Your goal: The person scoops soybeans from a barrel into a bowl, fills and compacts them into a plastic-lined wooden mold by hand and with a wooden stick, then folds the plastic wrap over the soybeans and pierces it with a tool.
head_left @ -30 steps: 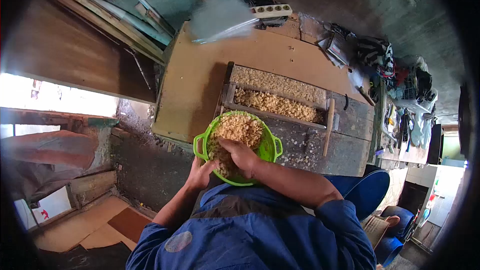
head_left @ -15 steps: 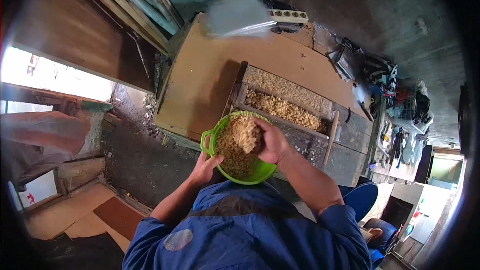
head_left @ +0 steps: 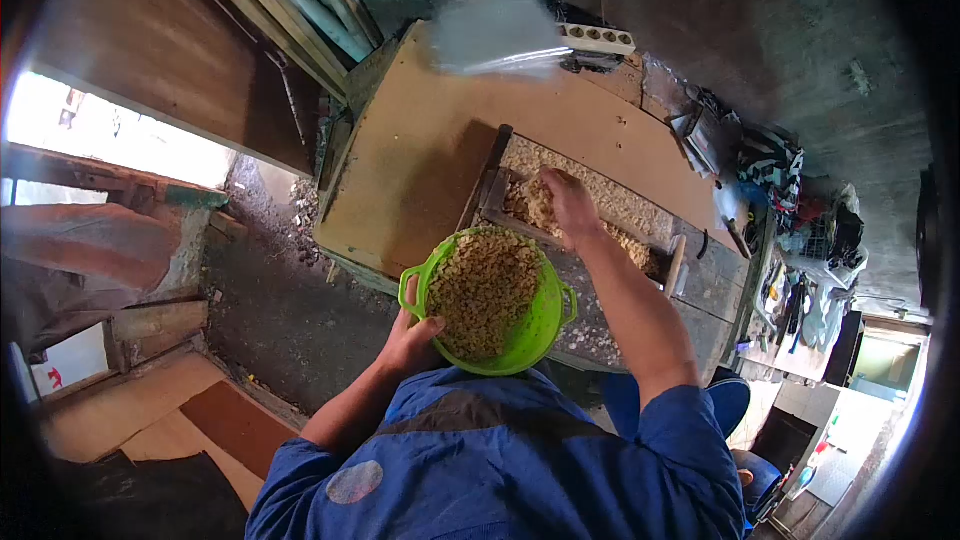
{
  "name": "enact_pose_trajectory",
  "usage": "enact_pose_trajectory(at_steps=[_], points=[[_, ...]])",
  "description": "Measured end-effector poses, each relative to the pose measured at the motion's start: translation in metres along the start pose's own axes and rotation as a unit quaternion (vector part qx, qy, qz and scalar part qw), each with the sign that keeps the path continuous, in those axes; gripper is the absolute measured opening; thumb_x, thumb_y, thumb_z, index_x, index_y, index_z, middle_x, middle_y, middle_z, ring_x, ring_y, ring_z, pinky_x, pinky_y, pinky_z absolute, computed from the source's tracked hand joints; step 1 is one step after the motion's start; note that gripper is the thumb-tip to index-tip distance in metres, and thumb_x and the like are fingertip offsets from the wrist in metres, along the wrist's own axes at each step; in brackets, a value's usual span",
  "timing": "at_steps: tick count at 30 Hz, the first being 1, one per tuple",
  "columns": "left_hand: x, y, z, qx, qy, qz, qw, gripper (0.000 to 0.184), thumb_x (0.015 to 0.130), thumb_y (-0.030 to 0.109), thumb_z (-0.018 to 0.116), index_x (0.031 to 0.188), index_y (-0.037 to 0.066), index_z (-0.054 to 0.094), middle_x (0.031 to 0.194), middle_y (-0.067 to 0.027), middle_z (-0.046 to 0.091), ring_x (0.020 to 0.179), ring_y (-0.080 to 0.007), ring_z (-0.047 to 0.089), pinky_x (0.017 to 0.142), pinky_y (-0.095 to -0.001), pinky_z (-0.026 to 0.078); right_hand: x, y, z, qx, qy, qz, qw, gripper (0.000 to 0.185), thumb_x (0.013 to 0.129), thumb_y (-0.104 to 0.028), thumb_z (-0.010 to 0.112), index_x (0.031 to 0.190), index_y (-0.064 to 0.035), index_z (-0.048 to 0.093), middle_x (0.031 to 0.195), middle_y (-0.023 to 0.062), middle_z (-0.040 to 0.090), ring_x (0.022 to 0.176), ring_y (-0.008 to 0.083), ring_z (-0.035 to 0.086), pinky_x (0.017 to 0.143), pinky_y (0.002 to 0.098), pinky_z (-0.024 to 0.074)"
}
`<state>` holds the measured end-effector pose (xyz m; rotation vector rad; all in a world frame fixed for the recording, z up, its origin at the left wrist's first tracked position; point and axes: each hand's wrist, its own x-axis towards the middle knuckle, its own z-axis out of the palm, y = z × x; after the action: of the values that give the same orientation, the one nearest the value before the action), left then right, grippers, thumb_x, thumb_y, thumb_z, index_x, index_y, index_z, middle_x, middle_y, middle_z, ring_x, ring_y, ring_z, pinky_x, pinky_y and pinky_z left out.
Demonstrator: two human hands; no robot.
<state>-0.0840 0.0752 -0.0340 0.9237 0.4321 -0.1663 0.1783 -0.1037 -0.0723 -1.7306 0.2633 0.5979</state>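
A green colander (head_left: 552,325) with pale yellowish beans (head_left: 485,290) heaped in it is held against the front of my body. My left hand (head_left: 408,338) grips its left handle and rim, thumb on the edge. Beyond it on the table lies a long wooden tray (head_left: 493,198). Over the left part of this tray is my right hand (head_left: 570,208), fingers curled around a clump of beans (head_left: 540,202) that looks slightly blurred. More beans lie in the tray, and the forearm hides part of them. Behind that section runs a flat layer of beans (head_left: 625,188) under what looks like clear plastic.
A wooden stick (head_left: 676,265) lies across the tray's right end. Scattered beans dot the table's near edge (head_left: 590,335). At the back are a clear plastic sheet (head_left: 495,30) and a power strip (head_left: 598,37). A blue stool or drum (head_left: 728,400) stands at the right.
My right hand has moved from inside the colander, up and right to the tray, carrying beans. The left hand keeps its hold on the colander.
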Motion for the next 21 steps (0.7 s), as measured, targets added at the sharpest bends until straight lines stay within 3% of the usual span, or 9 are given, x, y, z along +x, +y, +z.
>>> enact_pose_trajectory(at_steps=[1,3,5,6,12,15,17,20,21], points=[[-0.001,0.001,-0.001,0.013,0.0,0.0,1.0,0.09,0.075,0.023,0.063,0.152,0.008,0.02,0.144,-0.015,0.042,0.132,-0.0286,0.043,0.109,-0.0455,0.037,0.007,0.003,-0.003,-0.206,-0.031,-0.116,0.971,0.042,0.099,-0.041,0.052,0.114,-0.0033,0.062,0.096,0.0159,0.068,0.091,0.0336,0.066,0.079,0.0462,0.0517],[-0.003,0.0,-0.002,0.025,0.001,-0.001,1.0,0.09,0.074,0.024,0.063,0.152,0.008,0.02,0.144,-0.0152,0.042,0.133,-0.0286,0.042,0.109,-0.0453,0.037,0.01,0.006,-0.005,-0.399,-0.06,-0.225,0.887,0.04,0.1,-0.039,0.051,0.112,-0.0033,0.063,0.091,0.0189,0.068,0.091,0.0367,0.066,0.079,0.0466,0.0513],[-0.003,-0.001,-0.002,0.025,0.021,-0.006,0.999,0.09,0.074,0.024,0.062,0.152,0.009,0.02,0.143,-0.0151,0.042,0.132,-0.0283,0.042,0.11,-0.0451,0.037,-0.013,-0.028,0.007,-0.422,-0.085,-0.111,0.896,0.035,0.1,-0.034,0.05,0.118,-0.0063,0.064,0.104,0.0173,0.07,0.095,0.0389,0.066,0.087,0.0444,0.0525],[-0.003,-0.001,-0.002,0.025,0.021,-0.006,0.999,0.09,0.074,0.024,0.062,0.152,0.009,0.02,0.143,-0.0151,0.042,0.132,-0.0283,0.042,0.11,-0.0451,0.037,-0.012,-0.025,0.007,-0.422,-0.086,-0.111,0.896,0.035,0.1,-0.034,0.05,0.118,-0.0063,0.064,0.104,0.0173,0.07,0.095,0.0389,0.066,0.087,0.0444,0.0525],[-0.001,-0.008,-0.009,0.023,0.019,-0.02,0.999,0.088,0.076,0.022,0.062,0.152,0.008,0.02,0.141,-0.013,0.044,0.13,-0.0265,0.043,0.108,-0.0425,0.037,-0.039,-0.028,0.0,-0.401,-0.032,-0.176,0.899,0.034,0.1,-0.033,0.053,0.113,-0.0044,0.066,0.102,0.0186,0.069,0.096,0.037,0.067,0.082,0.0457,0.0521],[0.002,-0.011,-0.006,0.095,0.02,0.01,0.995,0.086,0.078,0.018,0.062,0.153,0.007,0.019,0.14,-0.012,0.044,0.129,-0.0246,0.043,0.108,-0.0402,0.036,-0.075,-0.032,-0.006,-0.31,-0.008,-0.285,0.907,0.027,0.1,-0.025,0.054,0.112,-0.0031,0.064,0.089,0.0209,0.068,0.083,0.0351,0.069,0.072,0.0442,0.0532],[0.0,-0.007,0.004,0.079,0.072,-0.045,0.993,0.083,0.081,0.013,0.059,0.153,0.006,0.02,0.141,-0.0113,0.045,0.129,-0.023,0.044,0.108,-0.0386,0.036,-0.112,-0.037,-0.003,-0.253,-0.088,-0.107,0.957,0.026,0.099,-0.024,0.057,0.114,-0.0046,0.066,0.088,0.0203,0.069,0.081,0.0335,0.07,0.07,0.0394,0.0536],[0.004,-0.007,0.014,0.08,0.049,-0.011,0.996,0.078,0.083,0.011,0.058,0.153,0.005,0.023,0.139,-0.0102,0.047,0.127,-0.0216,0.046,0.107,-0.037,0.037,-0.139,-0.001,0.001,-0.29,-0.171,-0.073,0.939,0.032,0.097,-0.023,0.058,0.118,-0.0001,0.063,0.099,0.0237,0.068,0.092,0.037,0.068,0.079,0.0433,0.0538],[0.005,-0.009,0.017,0.084,0.043,-0.014,0.995,0.078,0.083,0.011,0.058,0.153,0.005,0.023,0.139,-0.0102,0.047,0.127,-0.0216,0.046,0.107,-0.037,0.037,-0.139,0.036,0.008,-0.306,-0.129,-0.17,0.928,0.035,0.095,-0.023,0.057,0.12,0.0019,0.061,0.107,0.0264,0.065,0.099,0.0398,0.065,0.085,0.0461,0.0521]])
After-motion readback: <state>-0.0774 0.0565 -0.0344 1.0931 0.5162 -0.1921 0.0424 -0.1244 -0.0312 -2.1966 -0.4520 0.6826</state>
